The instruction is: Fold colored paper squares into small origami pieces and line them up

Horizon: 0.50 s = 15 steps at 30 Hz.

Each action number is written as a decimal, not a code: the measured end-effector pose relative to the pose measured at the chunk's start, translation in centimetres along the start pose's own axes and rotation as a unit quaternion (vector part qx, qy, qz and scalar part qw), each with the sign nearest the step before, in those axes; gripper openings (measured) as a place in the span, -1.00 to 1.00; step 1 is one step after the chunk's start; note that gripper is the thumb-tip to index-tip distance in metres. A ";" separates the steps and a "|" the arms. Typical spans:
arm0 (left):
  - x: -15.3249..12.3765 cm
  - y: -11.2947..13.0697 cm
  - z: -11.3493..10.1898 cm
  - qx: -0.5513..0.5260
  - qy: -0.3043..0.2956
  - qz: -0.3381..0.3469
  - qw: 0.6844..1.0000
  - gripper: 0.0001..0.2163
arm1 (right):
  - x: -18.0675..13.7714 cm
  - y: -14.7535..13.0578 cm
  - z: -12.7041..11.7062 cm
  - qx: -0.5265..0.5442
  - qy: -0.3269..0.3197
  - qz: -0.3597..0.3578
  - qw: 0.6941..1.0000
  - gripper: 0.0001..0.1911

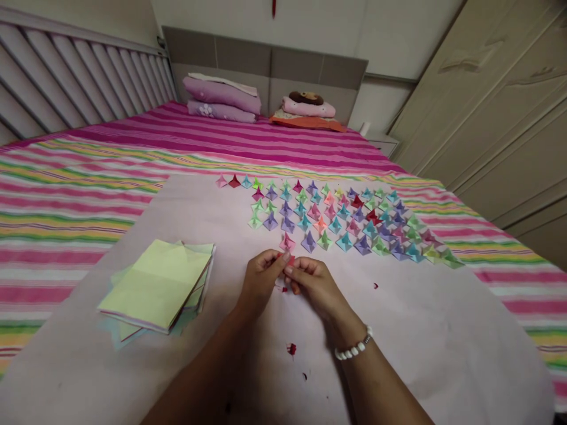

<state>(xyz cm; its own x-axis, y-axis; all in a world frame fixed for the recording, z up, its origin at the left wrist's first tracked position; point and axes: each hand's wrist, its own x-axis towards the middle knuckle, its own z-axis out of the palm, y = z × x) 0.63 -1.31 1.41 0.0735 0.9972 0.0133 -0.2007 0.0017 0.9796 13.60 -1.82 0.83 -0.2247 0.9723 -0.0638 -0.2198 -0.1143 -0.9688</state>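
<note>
Between the fingertips of both hands is a small folded piece of red paper (287,258), mostly covered by the fingers. My left hand (261,277) pinches it from the left. My right hand (315,282), with a white beaded bracelet (354,349) on its wrist, closes on it from the right. Just beyond the fingertips sits a pink folded paper piece (287,242). Rows of small folded paper pieces in many colours, such as a purple one (309,241), stretch away to the right. To the left lies an untidy stack of square paper sheets (162,283), pale yellow on top.
Everything lies on a pale rounded board (420,342) over a striped bedspread (53,236). Red marks (291,349) dot the board near me. Folded bedding (221,100) and a pink stack (309,107) stand by the headboard (305,65). A slatted rail (84,74) runs along the left.
</note>
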 end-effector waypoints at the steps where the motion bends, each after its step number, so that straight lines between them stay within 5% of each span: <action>1: -0.1 0.0 0.0 0.010 0.003 0.006 1.000 -0.69 | -0.1 -0.1 0.1 -0.004 -0.014 0.000 1.000 -0.71; 15: 0.2 -1.3 -0.4 -0.062 0.028 -0.009 0.998 -0.58 | -0.3 -0.1 1.1 -0.048 -0.006 -0.014 0.999 -0.72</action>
<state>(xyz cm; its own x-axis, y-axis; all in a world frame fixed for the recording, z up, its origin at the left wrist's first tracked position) 0.50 -1.09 0.06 0.0245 0.9995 -0.0195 -0.3198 0.0263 0.9471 12.67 -2.34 1.25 -0.2314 0.9722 -0.0348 -0.1342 -0.0674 -0.9887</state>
